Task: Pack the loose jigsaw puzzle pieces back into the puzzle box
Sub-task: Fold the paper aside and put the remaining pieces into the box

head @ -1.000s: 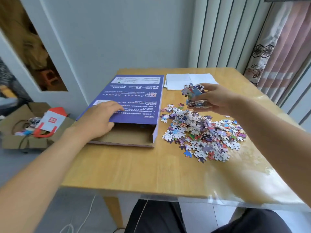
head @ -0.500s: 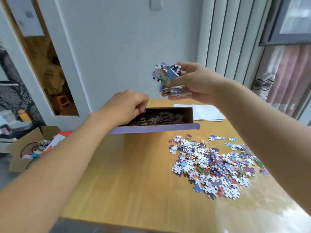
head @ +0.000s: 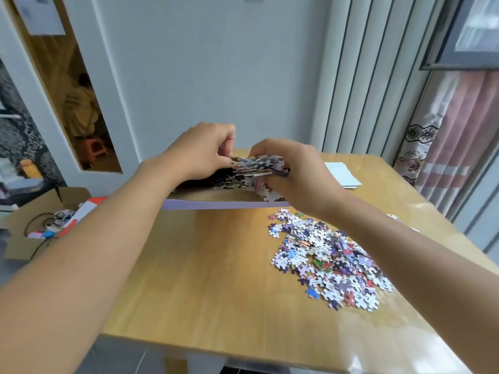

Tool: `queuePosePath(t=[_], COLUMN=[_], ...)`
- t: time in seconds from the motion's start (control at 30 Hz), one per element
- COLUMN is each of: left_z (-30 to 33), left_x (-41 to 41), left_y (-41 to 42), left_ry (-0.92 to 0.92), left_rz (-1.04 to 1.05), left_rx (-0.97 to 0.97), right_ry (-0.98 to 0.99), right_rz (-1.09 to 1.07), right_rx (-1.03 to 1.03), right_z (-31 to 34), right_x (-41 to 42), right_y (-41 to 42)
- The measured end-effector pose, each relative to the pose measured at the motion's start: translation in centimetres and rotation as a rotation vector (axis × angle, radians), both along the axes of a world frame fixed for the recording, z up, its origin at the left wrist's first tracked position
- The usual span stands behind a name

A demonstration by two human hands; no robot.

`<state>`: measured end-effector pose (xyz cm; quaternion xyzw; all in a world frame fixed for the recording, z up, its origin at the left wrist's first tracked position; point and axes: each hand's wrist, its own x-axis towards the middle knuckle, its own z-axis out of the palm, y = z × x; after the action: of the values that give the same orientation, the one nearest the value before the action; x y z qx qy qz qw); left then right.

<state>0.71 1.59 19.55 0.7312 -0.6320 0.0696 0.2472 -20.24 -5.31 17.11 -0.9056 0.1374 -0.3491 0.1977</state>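
Paper sheets (head: pixel 341 174) lie behind right hand (head: pixel 294 171); cardboard box (head: pixel 32 225) on floor.

- No text, label, brand or number can be read anywhere.
- A sheet of paper (head: pixel 40 14) pinned at about 10 o'clock carries a small mark, too blurred to make out.
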Motion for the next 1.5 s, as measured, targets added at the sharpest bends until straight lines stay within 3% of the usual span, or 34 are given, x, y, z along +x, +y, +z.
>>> queuePosePath(t=[0.3, 0.53, 0.67, 0.8, 1.0, 1.07, 1.2, 1.3, 1.4, 1.5], left_z=[-0.6, 0.5, 1.1, 1.3, 1.0, 0.8, 0.5, 0.2, -0.2, -0.3], left_x=[-0.9, -1.0, -0.4, 0.8, 1.1, 0.9, 0.5, 0.3, 0.1, -0.1], left_y=[-0.3, -0.9, -1.3, -1.2, -0.7, -0.7, -0.6, -0.4, -0.1, 0.1], left_ry=[0.008, -0.02, -0.037, -0.028, -0.034, -0.039, -0.06, -0.065, -0.086, -0.108], left_rz=[-0.043, -0.035, -0.005, 0.016, 0.018, 0.016, 0.026, 0.03, 0.026, 0.034], left_rx=[0.042, 0.029, 0.001, -0.024, -0.019, -0.021, -0.026, -0.021, -0.006, -0.009], right_ry=[0.184, 0.585, 0.586, 0.476, 0.455, 0.416, 0.352, 0.299, 0.255, 0.459], right_rz=[-0.072, -0.173, -0.191, -0.138, -0.069, -0.116, -0.262, -0.309, -0.184, 0.056], right_rx=[-0.011, 0.016, 0.262, 0.315, 0.038, -0.016, -0.313, -0.38, -0.26, -0.012], right_z=[-1.6, 1.5, 4.0, 5.0, 4.9, 4.5, 3.4, 3.4, 4.3, 4.3], right_x=[-0.3, 1.2, 2.1, 1.3, -1.4, -0.9, 1.3, 1.4, 0.4, -0.4], right_y=[-0.8, -1.6, -2.3, -2.4, -1.7, -2.1, -2.7, -2.8, -1.9, -0.2])
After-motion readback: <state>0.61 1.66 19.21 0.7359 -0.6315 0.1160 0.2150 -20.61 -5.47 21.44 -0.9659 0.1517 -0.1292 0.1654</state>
